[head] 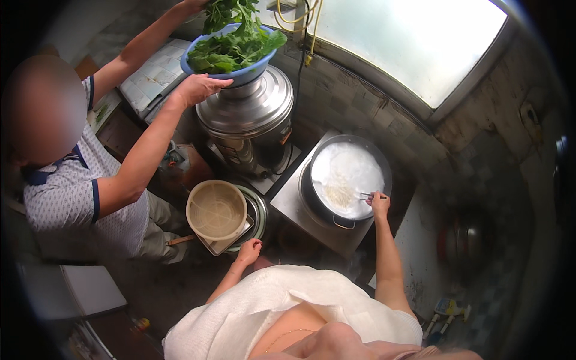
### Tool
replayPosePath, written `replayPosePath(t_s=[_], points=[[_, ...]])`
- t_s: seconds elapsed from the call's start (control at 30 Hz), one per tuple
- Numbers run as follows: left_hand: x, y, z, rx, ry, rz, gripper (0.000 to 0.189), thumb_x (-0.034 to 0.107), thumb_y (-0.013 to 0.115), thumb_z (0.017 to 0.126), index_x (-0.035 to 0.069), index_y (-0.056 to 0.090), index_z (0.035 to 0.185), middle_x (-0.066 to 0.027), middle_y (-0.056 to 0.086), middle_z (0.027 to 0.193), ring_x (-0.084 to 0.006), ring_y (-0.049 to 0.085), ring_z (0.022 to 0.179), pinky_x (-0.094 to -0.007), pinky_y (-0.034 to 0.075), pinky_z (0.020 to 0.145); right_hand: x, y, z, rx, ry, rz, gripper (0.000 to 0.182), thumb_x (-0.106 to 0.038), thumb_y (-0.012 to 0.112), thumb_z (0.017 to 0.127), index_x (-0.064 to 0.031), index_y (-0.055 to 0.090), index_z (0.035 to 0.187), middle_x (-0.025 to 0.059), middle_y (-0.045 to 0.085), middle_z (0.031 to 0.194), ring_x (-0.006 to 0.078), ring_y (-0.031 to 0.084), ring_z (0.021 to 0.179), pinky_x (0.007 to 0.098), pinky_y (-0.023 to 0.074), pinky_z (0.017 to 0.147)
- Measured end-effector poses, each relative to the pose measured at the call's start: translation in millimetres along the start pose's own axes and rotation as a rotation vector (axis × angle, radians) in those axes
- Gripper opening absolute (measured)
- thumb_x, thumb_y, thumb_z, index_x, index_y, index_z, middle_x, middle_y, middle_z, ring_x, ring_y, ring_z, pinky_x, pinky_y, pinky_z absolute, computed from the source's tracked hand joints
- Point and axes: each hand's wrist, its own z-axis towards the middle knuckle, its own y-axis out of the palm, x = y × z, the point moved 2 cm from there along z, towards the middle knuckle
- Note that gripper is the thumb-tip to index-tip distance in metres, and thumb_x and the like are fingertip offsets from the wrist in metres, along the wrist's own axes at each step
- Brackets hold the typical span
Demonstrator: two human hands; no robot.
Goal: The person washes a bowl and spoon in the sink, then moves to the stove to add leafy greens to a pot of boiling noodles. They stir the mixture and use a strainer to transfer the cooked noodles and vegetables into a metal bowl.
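My right hand (379,204) grips a pair of chopsticks (365,196) at the right rim of a large dark pot (307,191). Their tips reach into white, frothy liquid (348,157). Pale strands that look like noodles (341,193) show at the surface near the chopsticks. The pot stands on a pale square stove top (288,193). My left hand (249,251) is held low in front of me with its fingers curled and nothing visible in them. Just beyond it, a beige plastic strainer basket (217,210) rests over a metal tray (220,245) and a round green-rimmed basin (262,225).
At the left a person (112,193) steadies a blue basin (252,72) of leafy greens (225,51) above a lidded steel cooker (252,108). Yellow cord (315,31) hangs by the bright window (405,40). A spray bottle (446,308) is at the lower right.
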Motion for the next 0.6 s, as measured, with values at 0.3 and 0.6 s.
replayPosePath(t_s=[0.3, 0.6], points=[[-9, -4, -4, 0.072, 0.047, 0.025, 0.018, 0.015, 0.059, 0.085, 0.004, 0.065, 0.097, -0.0137, 0.067, 0.083, -0.0237, 0.065, 0.075, -0.034, 0.051, 0.071, -15, 76, 16, -0.008, 0.231, 0.445, 0.028, -0.014, 0.048, 0.091, 0.0128, 0.058, 0.093, 0.019, 0.064, 0.083, 0.0266, 0.066, 0.069, 0.0317, 0.0595, 0.062], [-10, 0, -11, 0.057, 0.04, 0.041, 0.02, 0.017, 0.059, 0.085, 0.004, 0.064, 0.099, -0.0153, 0.068, 0.087, -0.0257, 0.066, 0.078, -0.0344, 0.051, 0.072, -52, 116, -16, -0.275, -0.194, 0.2, 0.03, -0.018, 0.051, 0.095, 0.0091, 0.063, 0.095, 0.0146, 0.066, 0.084, 0.02, 0.066, 0.071, 0.0293, 0.0576, 0.066]])
